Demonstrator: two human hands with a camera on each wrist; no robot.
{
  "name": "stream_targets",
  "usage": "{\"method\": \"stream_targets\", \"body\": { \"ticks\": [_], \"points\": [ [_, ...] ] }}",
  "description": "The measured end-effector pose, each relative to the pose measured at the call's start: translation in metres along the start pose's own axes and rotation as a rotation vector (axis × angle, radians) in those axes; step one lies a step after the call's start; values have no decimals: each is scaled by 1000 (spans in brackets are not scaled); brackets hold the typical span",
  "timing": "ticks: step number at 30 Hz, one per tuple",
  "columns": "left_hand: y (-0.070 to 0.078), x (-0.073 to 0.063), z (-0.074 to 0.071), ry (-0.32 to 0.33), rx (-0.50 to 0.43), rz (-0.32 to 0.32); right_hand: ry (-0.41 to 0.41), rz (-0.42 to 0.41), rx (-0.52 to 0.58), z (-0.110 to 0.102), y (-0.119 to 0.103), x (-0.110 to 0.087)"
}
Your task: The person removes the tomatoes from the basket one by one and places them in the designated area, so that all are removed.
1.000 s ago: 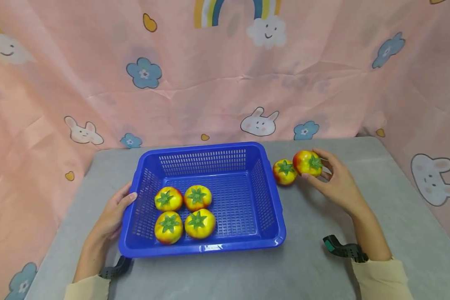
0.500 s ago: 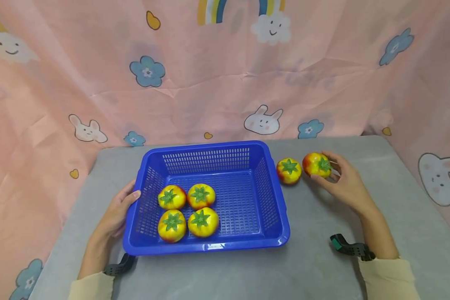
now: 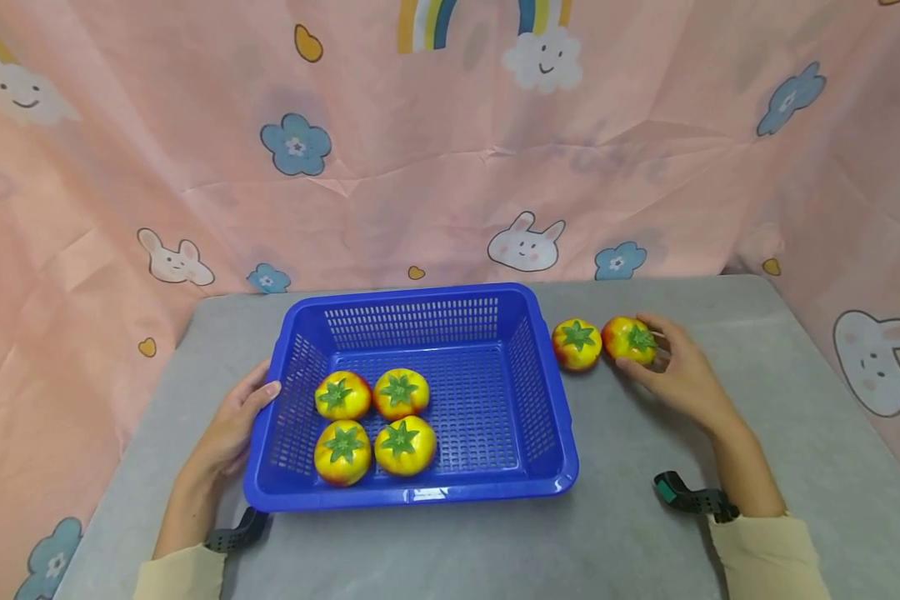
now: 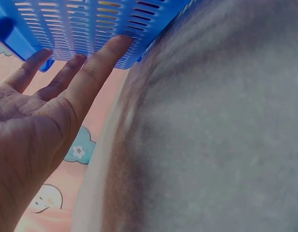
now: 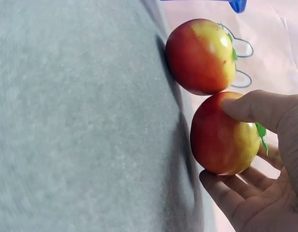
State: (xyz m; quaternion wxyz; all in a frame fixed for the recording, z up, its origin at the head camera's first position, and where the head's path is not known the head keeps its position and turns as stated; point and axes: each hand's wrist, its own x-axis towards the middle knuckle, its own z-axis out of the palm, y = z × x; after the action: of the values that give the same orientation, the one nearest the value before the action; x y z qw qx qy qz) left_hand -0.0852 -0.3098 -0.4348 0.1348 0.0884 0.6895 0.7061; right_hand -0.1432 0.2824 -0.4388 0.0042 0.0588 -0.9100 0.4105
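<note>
A blue plastic basket (image 3: 408, 497) stands on the grey table, with several yellow-red toy tomatoes (image 3: 405, 446) with green star-shaped leaves grouped in its left half. My left hand (image 3: 228, 421) holds the basket's left side, thumb on the rim. In the left wrist view its fingers (image 4: 93, 72) touch the slotted outer wall. Right of the basket, my right hand (image 3: 678, 375) grips another toy tomato (image 5: 219, 137) between thumb and fingers. That one touches a second loose tomato (image 5: 200, 55), which sits close to the basket's right wall. Whether the gripped tomato bears on the table cannot be told.
A pink cloth (image 3: 420, 200) printed with rabbits, flowers and clouds hangs behind the grey table (image 3: 465, 554) and along its sides. Each wrist wears a dark strap, such as the right strap (image 3: 693, 498).
My right hand first drew its tomato to the right and away from the loose one, then lowered it beside that tomato. The left hand stays on the basket; the head view shifted slightly.
</note>
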Motion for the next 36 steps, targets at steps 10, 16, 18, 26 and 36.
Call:
{"method": "stream_targets", "body": {
  "ticks": [10, 16, 18, 26, 36],
  "points": [
    [-1, 0, 0, -7, -35, -6, -13, -23, -47, 3, 5, 1],
    [1, -1, 0, 2, -15, -14, -35, -9, -64, 4, 4, 0],
    [1, -1, 0, 3, -11, -16, -35, -12, -75, 4, 3, 0],
    [0, -1, -1, 6, -4, -17, -47, -21, -101, 4, 0, 1],
    [-4, 0, 0, 1, -40, -2, -62, -7, -114, 0, -1, 0]
  ]
}}
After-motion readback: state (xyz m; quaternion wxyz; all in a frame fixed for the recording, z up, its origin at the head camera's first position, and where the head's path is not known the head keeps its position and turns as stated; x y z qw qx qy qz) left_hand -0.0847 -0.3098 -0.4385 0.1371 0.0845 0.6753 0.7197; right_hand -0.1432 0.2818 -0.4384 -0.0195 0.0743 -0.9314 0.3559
